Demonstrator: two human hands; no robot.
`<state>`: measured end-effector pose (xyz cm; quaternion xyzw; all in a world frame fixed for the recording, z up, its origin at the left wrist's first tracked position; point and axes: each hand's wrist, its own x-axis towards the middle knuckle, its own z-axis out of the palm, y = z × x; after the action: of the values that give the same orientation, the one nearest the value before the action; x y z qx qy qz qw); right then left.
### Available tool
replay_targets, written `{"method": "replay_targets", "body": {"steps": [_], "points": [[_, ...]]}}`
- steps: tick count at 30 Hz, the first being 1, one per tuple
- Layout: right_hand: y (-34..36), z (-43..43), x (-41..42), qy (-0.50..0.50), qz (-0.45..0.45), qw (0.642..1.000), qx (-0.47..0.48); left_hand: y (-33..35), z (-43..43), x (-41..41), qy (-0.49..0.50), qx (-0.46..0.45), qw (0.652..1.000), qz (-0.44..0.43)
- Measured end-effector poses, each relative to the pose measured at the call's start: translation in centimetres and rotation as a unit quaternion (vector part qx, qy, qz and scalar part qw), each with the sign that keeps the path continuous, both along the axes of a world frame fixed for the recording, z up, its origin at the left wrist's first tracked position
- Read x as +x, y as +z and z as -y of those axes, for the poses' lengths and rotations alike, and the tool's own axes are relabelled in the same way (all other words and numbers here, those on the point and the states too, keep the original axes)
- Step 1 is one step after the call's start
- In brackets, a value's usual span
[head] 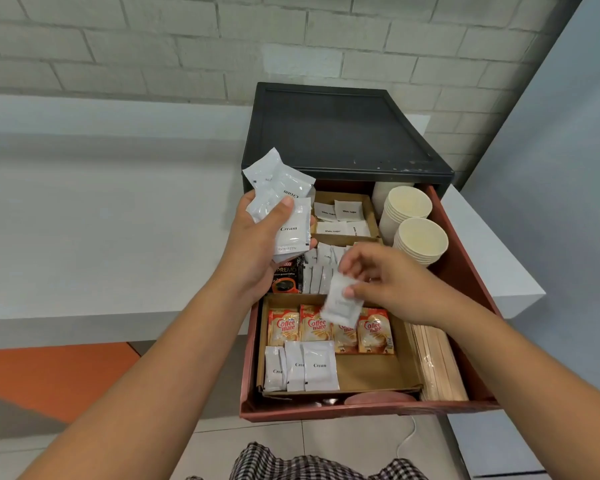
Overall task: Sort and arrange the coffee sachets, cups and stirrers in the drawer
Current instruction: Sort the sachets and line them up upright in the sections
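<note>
1. Your left hand (260, 237) gripped a fanned bunch of cream sachets (284, 202), thumb pressed across them, above the back left corner of the drawer (465, 271).
2. Your right hand (385, 282) pinched one white sachet (342, 304) between thumb and fingertips, over the back edge of the front tray (371, 372). Its print was too blurred to read.
3. The drawer stood open from the black cabinet (343, 133), which sat near the right end of the counter (118, 237).
4. Two stacks of cups (420, 237) sat side by side in the drawer's back right corner.
5. The stirrers (437, 365) lay bundled along the drawer's right wall, towards the front.
6. In the front tray, Coffee mate packets (312, 327) lined the back edge. Spare cream packets (305, 370) lay at its front left corner.
7. Sugar packets (340, 216) filled the back tray. A black coffee packet (286, 277) stood mid-drawer by the left wall, partly under your left hand.
</note>
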<state>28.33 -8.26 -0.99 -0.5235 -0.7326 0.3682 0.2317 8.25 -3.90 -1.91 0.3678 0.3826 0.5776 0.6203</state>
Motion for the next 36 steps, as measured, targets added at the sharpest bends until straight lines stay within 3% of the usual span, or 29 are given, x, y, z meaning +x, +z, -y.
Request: {"method": "replay_targets", "body": {"steps": [4,8,14,26,36], "points": [[-1.8,0.6,-0.6,0.080,0.123,0.987,-0.065,-0.1,0.0,0.0,-0.004,0.000,1.000,0.003],[-3.5,1.0,-1.7,0.097,0.159,0.977,-0.104,0.0,0.1,-0.1,-0.005,-0.002,1.000,0.009],[-4.7,1.3,-3.1,0.118,0.273,0.954,-0.032,0.1,0.1,0.0,-0.007,0.000,1.000,0.010],[-5.1,1.4,-3.2,0.142,0.349,0.926,0.036,0.3,0.3,-0.1,-0.009,0.001,1.000,0.015],[-4.8,0.8,-2.9,0.154,0.350,0.924,0.005,0.2,0.3,0.0,-0.010,0.003,1.000,0.011]]}}
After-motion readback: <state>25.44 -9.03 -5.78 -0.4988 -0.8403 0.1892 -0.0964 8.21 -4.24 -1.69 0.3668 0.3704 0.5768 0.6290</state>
